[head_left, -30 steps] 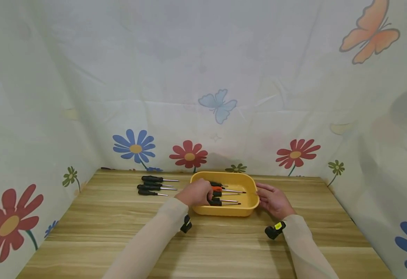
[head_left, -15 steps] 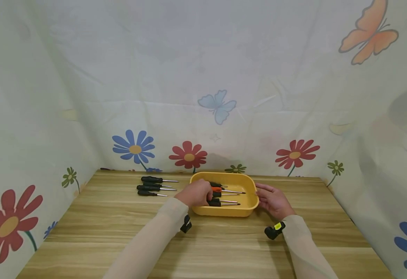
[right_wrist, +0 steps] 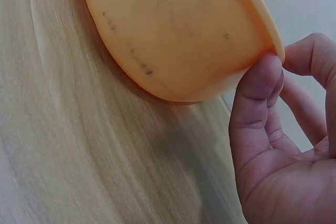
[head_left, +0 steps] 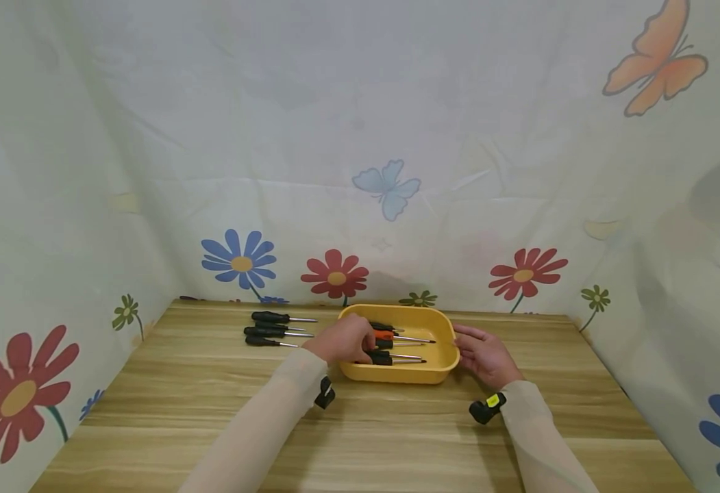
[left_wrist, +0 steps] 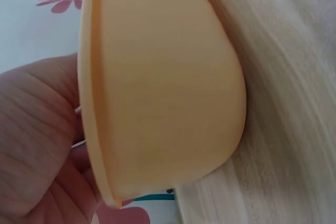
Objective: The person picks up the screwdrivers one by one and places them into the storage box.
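Observation:
A yellow plastic tray (head_left: 360, 373) holds several screwdrivers, one with an orange handle (head_left: 383, 335), the others black-handled (head_left: 381, 359). My left hand (head_left: 342, 340) reaches over the tray's left end, fingers curled down among the handles. Its fingertips are hidden, and I cannot tell whether they grip a screwdriver. In the left wrist view this hand (left_wrist: 37, 135) is partly behind the tray wall (left_wrist: 163, 82), with thin shiny shafts showing between thumb and fingers. My right hand (head_left: 488, 357) pinches the rim at the right end; thumb (right_wrist: 257, 80) and forefinger meet there in the right wrist view.
Several black-handled screwdrivers (head_left: 270, 329) lie side by side on the wooden table (head_left: 396, 438), left of the tray, shafts pointing right. A white curtain (head_left: 286, 137) printed with flowers and butterflies stands behind the table and along both sides.
My left hand has shifted slightly left inside the tray, and its thumb now shows beside the black handles. My right hand stays at the rim.

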Tool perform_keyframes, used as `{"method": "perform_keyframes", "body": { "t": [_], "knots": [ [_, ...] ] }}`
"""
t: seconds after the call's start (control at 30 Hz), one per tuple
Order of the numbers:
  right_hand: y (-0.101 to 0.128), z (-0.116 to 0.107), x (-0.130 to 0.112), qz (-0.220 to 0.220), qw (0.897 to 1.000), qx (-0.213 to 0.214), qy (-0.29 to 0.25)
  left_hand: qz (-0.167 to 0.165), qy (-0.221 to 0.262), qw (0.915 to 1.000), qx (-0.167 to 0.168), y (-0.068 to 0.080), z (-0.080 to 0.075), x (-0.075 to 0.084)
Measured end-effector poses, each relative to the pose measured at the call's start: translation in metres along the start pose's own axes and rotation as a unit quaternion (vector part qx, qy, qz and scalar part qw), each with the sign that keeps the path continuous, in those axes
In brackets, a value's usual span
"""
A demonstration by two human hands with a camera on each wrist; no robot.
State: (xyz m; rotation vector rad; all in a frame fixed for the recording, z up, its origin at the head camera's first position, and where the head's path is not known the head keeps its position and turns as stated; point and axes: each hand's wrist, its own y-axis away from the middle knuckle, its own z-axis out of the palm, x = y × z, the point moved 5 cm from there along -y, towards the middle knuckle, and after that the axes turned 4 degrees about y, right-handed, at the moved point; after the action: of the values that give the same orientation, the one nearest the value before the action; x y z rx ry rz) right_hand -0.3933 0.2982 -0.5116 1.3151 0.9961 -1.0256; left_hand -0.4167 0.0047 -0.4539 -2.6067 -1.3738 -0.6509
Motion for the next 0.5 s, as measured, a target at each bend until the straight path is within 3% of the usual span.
{"method": "perform_keyframes", "body": {
  "t": [0.27,0.5],
  "knots": [
    [0.001,0.000,0.000,0.000,1.000,-0.002,-0.001,0.008,0.054,0.9983,0.020,0.004,-0.010,-0.011],
    [0.001,0.001,0.000,-0.003,1.000,-0.002,0.001,0.025,0.123,0.9900,0.064,0.012,-0.025,-0.022]
  ]
}}
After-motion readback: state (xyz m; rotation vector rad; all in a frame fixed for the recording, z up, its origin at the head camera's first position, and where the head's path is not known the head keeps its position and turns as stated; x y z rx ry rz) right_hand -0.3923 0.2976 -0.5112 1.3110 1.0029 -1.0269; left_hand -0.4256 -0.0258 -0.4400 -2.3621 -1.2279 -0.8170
